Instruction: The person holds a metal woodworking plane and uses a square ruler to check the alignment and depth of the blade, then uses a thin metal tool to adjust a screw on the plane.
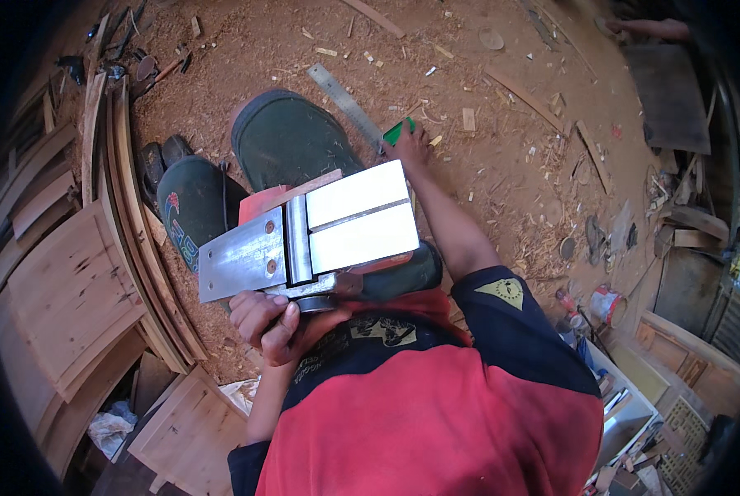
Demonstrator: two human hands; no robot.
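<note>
An upturned electric planer (242, 252) lies across my lap, its two-part shiny metal sole facing up and the cutter drum crossing between the plates. My left hand (264, 325) is closed on its near side, beside a round black part (314, 303). Out to the right, low over the dirt floor, my right hand (409, 147) grips a try square by its green handle (396, 131). The long steel blade of the try square (343, 101) points away and to the left. Part of the right-hand fingers is hidden.
Stacked wooden boards and curved panels (72, 289) line the left side. Wood offcuts and shavings (544, 103) litter the dirt floor. A tin can (607, 306) and a white crate of tools (626, 413) stand at right. Another person's arm (655, 30) shows at the top right.
</note>
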